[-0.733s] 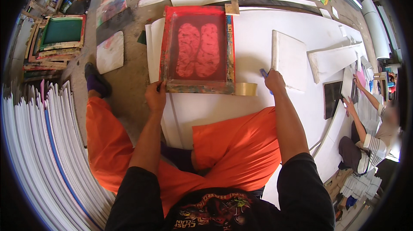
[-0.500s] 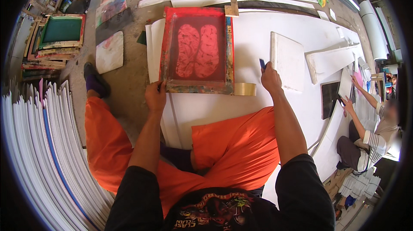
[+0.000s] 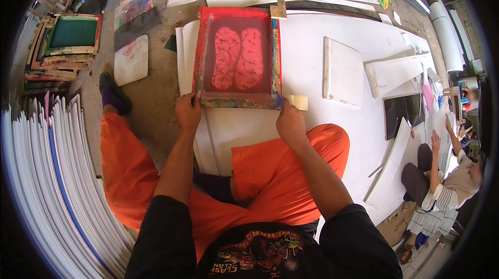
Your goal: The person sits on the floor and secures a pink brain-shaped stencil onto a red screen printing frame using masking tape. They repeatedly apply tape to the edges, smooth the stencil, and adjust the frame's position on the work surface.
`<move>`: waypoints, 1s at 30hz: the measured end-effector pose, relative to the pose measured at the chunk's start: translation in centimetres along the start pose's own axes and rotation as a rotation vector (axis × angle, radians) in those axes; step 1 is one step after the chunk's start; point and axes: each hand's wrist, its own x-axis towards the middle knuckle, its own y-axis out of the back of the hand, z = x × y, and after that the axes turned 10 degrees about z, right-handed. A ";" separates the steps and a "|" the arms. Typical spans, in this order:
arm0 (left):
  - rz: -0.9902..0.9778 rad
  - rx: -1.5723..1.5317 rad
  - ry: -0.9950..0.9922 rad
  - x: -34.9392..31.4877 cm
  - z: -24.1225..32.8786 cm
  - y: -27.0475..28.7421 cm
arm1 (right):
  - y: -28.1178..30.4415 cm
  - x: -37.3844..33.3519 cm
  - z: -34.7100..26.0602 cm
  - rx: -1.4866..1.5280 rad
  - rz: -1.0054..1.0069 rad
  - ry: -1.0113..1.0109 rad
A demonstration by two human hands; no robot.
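A screen printing frame [image 3: 237,101] lies flat in front of me, with wooden edges smeared in red and dark paint. Two pink sole shapes [image 3: 227,58] show side by side through its mesh. My left hand [image 3: 187,111] grips the frame's near left corner, thumb on top. At the near right corner is my right hand [image 3: 291,123], its fingers closed on a small blue tool [image 3: 280,101] that is mostly hidden by them. The tool's tip lies against the frame's edge. Close to that hand, a wooden block [image 3: 298,102] sticks out from the frame's right side.
The frame rests on large white sheets [image 3: 317,123]. On them to the right lie a thick white board [image 3: 343,73] and a dark panel [image 3: 397,115]. Tall white sheets [image 3: 47,175] stand at left, below stacked frames [image 3: 73,40]. Another person [image 3: 447,180] sits at far right.
My right hand has come left and nearer, from beside the thick white board to the frame's near right corner, carrying the blue tool. My left hand keeps its grip. The person at right has shifted their arms.
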 end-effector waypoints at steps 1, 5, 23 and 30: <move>0.001 0.004 0.006 0.0 -0.1 0.0 | -0.2 0.1 0.0 -0.005 -0.009 -0.001; -0.007 0.016 0.026 0.0 -0.2 -0.1 | -0.7 0.3 0.0 -0.045 -0.028 -0.009; 0.046 0.009 -0.064 0.0 -0.5 -0.9 | -1.3 -2.5 -2.2 -0.211 -0.103 -0.060; 0.059 -0.029 -0.031 -0.2 -1.2 -1.4 | -1.1 -5.2 -0.9 -0.199 -0.232 -0.053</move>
